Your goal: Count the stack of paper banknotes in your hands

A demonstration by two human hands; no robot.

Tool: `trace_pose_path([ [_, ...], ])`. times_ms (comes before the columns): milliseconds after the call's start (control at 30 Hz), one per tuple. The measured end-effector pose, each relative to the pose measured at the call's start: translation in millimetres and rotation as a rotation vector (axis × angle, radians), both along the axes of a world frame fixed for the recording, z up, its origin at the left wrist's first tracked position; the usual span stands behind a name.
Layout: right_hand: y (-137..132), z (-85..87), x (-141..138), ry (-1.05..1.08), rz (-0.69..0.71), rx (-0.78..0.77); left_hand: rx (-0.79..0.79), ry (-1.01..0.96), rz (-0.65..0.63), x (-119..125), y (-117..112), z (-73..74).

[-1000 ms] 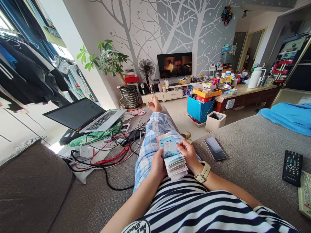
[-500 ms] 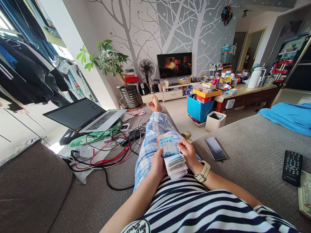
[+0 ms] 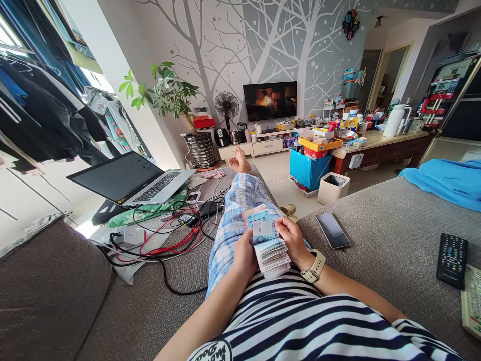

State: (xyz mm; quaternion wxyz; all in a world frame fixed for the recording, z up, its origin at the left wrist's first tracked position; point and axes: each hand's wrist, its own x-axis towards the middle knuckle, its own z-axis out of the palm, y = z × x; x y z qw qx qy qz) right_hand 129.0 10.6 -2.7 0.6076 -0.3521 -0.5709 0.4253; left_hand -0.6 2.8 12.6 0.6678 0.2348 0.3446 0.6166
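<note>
Over my lap is a thick stack of banknotes (image 3: 271, 256), its fanned lower edges facing me. My left hand (image 3: 244, 254) is closed round the stack's left side, with the thumb on top. Blue and orange notes stick out beyond the far end. My right hand (image 3: 293, 241), wearing a watch (image 3: 314, 266) with a pale strap, pinches the right edge of a pale blue banknote (image 3: 262, 229) lying across the top. The fingers under the stack are hidden. Beneath it are my blue plaid trousers (image 3: 229, 228) and a striped shirt (image 3: 289, 306).
A phone (image 3: 332, 230) lies on the grey sofa (image 3: 383, 235) to my right, with a remote control (image 3: 452, 260) farther right. On the left are an open laptop (image 3: 124, 178) and tangled cables (image 3: 180, 240). Past the sofa stand a bin (image 3: 333, 189) and a cluttered table (image 3: 394, 138).
Almost nothing differs. The top note and my right fingers have shifted very slightly; both hands keep their hold.
</note>
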Motion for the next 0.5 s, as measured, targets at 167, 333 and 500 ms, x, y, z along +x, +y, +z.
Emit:
trace_pose_path([
  [167,0.2,-0.1,0.0,0.004,0.002,0.004,-0.005,-0.004,0.007,0.3,1.1,-0.8],
  [333,-0.6,0.8,0.0,0.011,0.005,0.017,-0.012,0.0,0.009,-1.4,1.5,-3.5],
  [500,-0.5,1.3,0.4,0.004,0.011,0.02,-0.057,-0.016,0.027,0.0,-0.8,0.7],
])
